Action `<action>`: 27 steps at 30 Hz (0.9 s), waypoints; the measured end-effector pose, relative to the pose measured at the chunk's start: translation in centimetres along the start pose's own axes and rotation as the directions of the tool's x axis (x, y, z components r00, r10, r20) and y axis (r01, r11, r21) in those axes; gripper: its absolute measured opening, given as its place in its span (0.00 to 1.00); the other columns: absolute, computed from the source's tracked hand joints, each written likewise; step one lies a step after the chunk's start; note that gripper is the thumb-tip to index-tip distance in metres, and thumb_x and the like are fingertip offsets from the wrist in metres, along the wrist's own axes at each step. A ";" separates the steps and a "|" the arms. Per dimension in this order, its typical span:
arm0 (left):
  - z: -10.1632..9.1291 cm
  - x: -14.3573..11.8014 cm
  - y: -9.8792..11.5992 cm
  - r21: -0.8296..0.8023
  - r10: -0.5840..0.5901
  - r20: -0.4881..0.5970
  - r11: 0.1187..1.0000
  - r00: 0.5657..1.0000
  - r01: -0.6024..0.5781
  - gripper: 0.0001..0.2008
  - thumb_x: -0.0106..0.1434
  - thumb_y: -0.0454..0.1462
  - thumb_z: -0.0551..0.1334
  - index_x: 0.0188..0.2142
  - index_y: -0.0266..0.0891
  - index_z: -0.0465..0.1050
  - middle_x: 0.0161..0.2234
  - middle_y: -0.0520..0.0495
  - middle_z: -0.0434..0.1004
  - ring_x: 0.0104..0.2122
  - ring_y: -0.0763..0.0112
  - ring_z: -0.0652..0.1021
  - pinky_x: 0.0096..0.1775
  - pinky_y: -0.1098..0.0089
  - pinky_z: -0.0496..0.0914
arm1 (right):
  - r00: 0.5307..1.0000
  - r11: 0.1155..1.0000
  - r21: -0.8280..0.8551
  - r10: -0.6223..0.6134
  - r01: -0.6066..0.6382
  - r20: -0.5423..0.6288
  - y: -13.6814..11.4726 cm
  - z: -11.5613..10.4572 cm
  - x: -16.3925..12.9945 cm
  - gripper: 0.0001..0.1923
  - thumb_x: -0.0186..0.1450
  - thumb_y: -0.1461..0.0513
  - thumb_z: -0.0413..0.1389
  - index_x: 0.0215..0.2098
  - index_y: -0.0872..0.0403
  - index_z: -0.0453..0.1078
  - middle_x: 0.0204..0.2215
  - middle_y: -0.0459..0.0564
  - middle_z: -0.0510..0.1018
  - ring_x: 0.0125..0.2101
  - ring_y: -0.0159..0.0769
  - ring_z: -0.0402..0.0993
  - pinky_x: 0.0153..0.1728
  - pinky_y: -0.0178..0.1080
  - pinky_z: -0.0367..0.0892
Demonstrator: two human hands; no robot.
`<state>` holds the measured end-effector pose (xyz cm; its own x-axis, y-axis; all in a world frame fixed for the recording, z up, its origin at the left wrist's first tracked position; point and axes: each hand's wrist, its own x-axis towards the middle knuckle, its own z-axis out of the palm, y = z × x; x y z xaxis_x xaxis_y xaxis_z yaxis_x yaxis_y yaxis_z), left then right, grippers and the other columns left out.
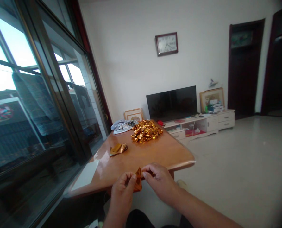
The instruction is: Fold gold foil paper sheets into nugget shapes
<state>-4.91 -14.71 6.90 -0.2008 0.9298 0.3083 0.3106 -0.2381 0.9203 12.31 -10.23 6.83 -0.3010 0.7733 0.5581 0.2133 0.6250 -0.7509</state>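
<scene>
Left hand (123, 190) and right hand (160, 180), fingers closed, pinched one folded orange-gold foil piece (137, 184) by the brown wooden table's (159, 155) near edge! Beyond, a low white wooden cabinet's (212, 124) open compartment held red and white items (192, 133).

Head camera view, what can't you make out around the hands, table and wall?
In the head view:
Foil piece: partly hidden by the left hand.
Gold pile: pieces underneath covered by those on top.
Wall clock: numerals too small and blurred.
Right forearm: cut off by the bottom edge.
</scene>
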 end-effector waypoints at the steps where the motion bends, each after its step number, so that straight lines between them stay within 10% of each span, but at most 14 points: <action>1: 0.0 0.0 0.0 0.015 0.008 -0.001 1.000 1.000 -0.008 0.16 0.63 0.50 0.65 0.30 0.39 0.75 0.27 0.50 0.74 0.29 0.68 0.72 0.33 0.71 0.66 | 1.000 1.000 0.012 0.008 -0.008 -0.004 0.0 0.1 0.0 0.09 0.68 0.62 0.55 0.38 0.52 0.78 0.33 0.47 0.79 0.36 0.37 0.74 0.39 0.37 0.64; 12: 0.6 -0.3 0.4 0.039 0.019 -0.013 0.999 1.000 -0.019 0.17 0.62 0.50 0.65 0.30 0.39 0.77 0.27 0.49 0.75 0.29 0.67 0.73 0.34 0.70 0.68 | 0.981 0.948 0.254 0.191 -0.191 0.023 0.2 0.5 0.7 0.08 0.63 0.58 0.60 0.31 0.55 0.74 0.26 0.44 0.75 0.29 0.34 0.69 0.31 0.36 0.63; 22: 0.7 -0.6 -0.2 -0.152 -0.078 0.156 0.983 0.985 0.102 0.17 0.62 0.50 0.66 0.29 0.37 0.74 0.25 0.51 0.71 0.25 0.72 0.69 0.31 0.72 0.67 | 0.991 0.947 0.298 0.103 -0.123 0.083 1.3 0.2 0.5 0.11 0.66 0.58 0.57 0.27 0.54 0.67 0.23 0.41 0.67 0.26 0.31 0.62 0.28 0.34 0.58; 27: 0.9 -0.5 -0.4 -0.121 -0.061 0.045 0.990 0.997 0.066 0.18 0.61 0.51 0.66 0.29 0.38 0.75 0.26 0.50 0.73 0.27 0.70 0.71 0.31 0.72 0.67 | 0.984 0.924 0.340 0.166 -0.177 0.060 1.7 0.6 0.7 0.11 0.66 0.55 0.58 0.30 0.54 0.71 0.25 0.43 0.72 0.28 0.33 0.66 0.30 0.35 0.62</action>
<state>-4.15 -14.84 6.13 -0.1775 0.9542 0.2407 0.1816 -0.2086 0.9610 11.90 -8.73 5.74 -0.3168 0.8585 0.4033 -0.0662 0.4042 -0.9123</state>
